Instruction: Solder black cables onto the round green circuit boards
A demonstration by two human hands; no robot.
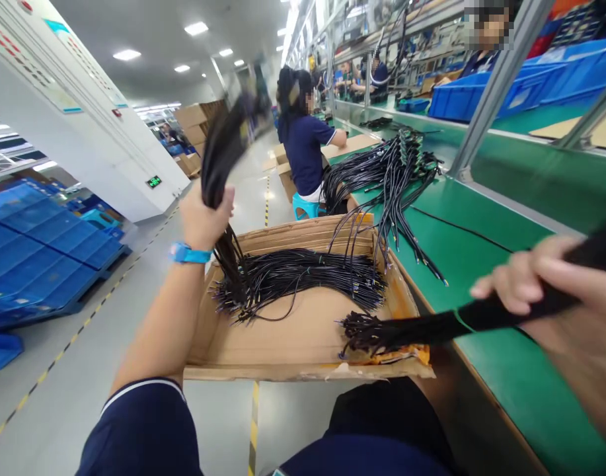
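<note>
In the head view, the left hand [201,218], at ten o'clock, is closed round a bundle [216,162], its top blurred, its lower part reaching down to the box [283,340]. The right hand [555,271], at four o'clock, grips a tied bundle [416,332], ends over the box's near corner. Progress looks partial: cables [307,274] already lie inside, towards twelve; a pile [396,165] remains on the desk [486,221] at one o'clock.
</note>
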